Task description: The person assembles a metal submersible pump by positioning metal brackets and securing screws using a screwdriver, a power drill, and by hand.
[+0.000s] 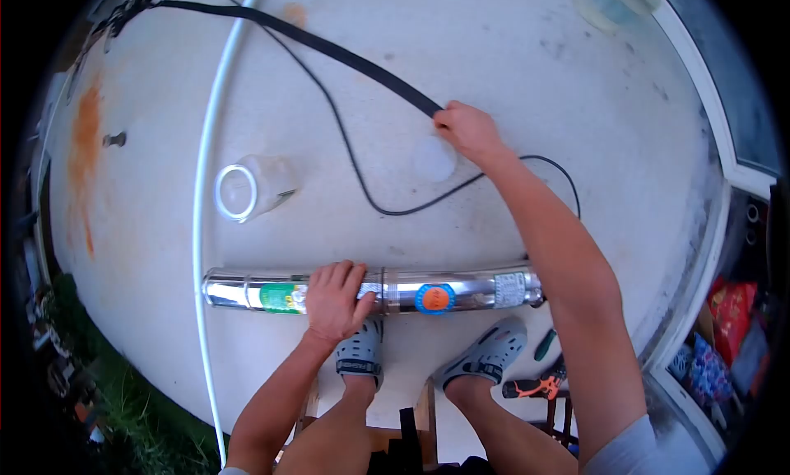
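Observation:
A long shiny steel submersible pump (pixel 403 290) lies crosswise on the floor in front of my feet, with a green label, a round blue-and-orange sticker and a white plate on it. My left hand (pixel 333 298) is closed over its left half, fingers over the top and thumb on the near side. Farther out, my right hand (pixel 469 129) grips the end part of a flat black cable (pixel 354 59), which runs to the far left. A thin black cord (pixel 329 104) loops across the floor and curves back toward the pump's right end.
A clear plastic jar (pixel 255 187) lies beyond the pump, and a whitish round disc (pixel 434 158) is under my right wrist. A white pipe (pixel 202 162) runs down the left. An orange-and-black drill (pixel 539 384) and a green-handled tool (pixel 545 344) are by my right foot.

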The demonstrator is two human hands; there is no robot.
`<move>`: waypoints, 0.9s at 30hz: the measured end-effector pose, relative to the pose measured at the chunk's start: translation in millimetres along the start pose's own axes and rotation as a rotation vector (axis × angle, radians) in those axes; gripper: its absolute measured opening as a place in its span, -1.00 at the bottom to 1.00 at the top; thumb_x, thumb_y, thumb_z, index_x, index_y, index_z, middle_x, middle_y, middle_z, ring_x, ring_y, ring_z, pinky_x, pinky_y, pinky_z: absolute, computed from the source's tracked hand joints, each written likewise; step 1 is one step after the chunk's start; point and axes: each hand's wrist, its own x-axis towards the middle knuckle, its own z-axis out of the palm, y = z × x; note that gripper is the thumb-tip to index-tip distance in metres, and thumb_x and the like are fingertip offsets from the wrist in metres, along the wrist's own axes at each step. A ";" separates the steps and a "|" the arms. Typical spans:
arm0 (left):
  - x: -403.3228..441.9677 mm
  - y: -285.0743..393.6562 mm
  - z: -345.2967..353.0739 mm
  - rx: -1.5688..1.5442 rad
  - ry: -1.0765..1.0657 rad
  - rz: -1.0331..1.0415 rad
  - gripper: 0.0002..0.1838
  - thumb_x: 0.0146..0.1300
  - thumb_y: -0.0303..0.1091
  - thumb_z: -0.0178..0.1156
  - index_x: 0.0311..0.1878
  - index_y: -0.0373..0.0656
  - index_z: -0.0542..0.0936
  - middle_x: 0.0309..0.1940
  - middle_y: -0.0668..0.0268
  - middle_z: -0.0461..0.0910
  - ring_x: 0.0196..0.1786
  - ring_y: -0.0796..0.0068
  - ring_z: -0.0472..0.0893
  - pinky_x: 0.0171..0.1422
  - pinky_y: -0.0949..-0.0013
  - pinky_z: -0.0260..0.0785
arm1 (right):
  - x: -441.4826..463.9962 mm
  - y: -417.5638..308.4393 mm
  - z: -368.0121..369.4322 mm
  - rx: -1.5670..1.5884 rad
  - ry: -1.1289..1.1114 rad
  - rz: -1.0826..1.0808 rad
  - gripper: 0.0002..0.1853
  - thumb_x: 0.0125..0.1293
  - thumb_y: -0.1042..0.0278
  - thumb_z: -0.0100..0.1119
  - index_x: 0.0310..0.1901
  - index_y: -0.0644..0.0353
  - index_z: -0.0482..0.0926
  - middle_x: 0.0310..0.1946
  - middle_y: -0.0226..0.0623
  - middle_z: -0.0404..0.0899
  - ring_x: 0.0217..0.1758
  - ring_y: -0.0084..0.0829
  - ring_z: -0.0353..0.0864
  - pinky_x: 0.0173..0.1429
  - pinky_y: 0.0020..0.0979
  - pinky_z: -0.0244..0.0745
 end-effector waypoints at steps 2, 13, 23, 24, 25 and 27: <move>0.2 0.1 1.6 0.012 0.009 -0.001 -0.49 0.34 -0.01 0.07 0.13 -0.23 0.60 0.03 0.08 0.58 0.08 0.01 0.54 0.22 0.03 0.31 | 1.8 1.0 11.8 -0.030 0.062 0.020 -0.89 0.34 0.34 0.16 -0.24 0.05 0.69 -0.18 -0.23 0.66 -0.08 -0.13 0.71 -0.07 -0.07 0.62; -0.6 -5.9 1.9 -0.024 0.048 -0.018 -0.69 0.40 -0.15 0.08 0.02 -0.11 0.64 -0.12 0.21 0.60 0.01 0.15 0.56 0.19 0.11 0.34 | -151.1 -99.2 -11.2 1.082 0.077 0.350 -0.91 0.31 0.52 0.31 -0.19 0.31 0.65 -0.36 -0.40 0.70 -0.29 -0.67 0.62 -0.20 -0.54 0.51; -1.1 -11.0 7.4 0.026 -0.005 -0.056 -0.70 0.43 -0.18 0.05 0.02 -0.13 0.63 -0.11 0.21 0.64 0.01 0.15 0.59 0.21 0.11 0.38 | -238.8 -165.7 33.0 0.942 -0.007 0.270 -0.83 0.32 0.59 0.29 -0.06 0.33 0.64 -0.28 -0.27 0.67 -0.23 -0.52 0.69 -0.10 -0.48 0.58; -2.0 -11.0 7.7 0.015 0.016 -0.048 -0.71 0.43 -0.18 0.06 0.00 -0.14 0.64 -0.13 0.20 0.64 -0.01 0.16 0.59 0.20 0.11 0.38 | -234.9 -166.6 35.6 0.922 0.018 0.288 -0.83 0.31 0.60 0.29 -0.07 0.31 0.64 -0.27 -0.23 0.65 -0.24 -0.48 0.69 -0.12 -0.48 0.58; -3.2 -10.8 7.9 0.013 0.023 -0.054 -0.71 0.43 -0.18 0.06 0.00 -0.14 0.64 -0.13 0.20 0.64 -0.01 0.16 0.59 0.20 0.11 0.38 | -232.1 -166.9 38.4 0.917 0.013 0.280 -0.83 0.31 0.60 0.29 -0.07 0.31 0.64 -0.27 -0.23 0.65 -0.24 -0.48 0.69 -0.12 -0.48 0.58; -5.1 -9.5 9.8 0.023 0.032 -0.050 -0.71 0.43 -0.17 0.07 0.00 -0.14 0.64 -0.14 0.20 0.64 -0.02 0.16 0.59 0.20 0.11 0.38 | -229.1 -166.0 43.5 0.810 0.146 0.101 -0.84 0.29 0.61 0.30 -0.10 0.29 0.65 -0.21 -0.23 0.61 -0.25 -0.41 0.67 -0.16 -0.45 0.56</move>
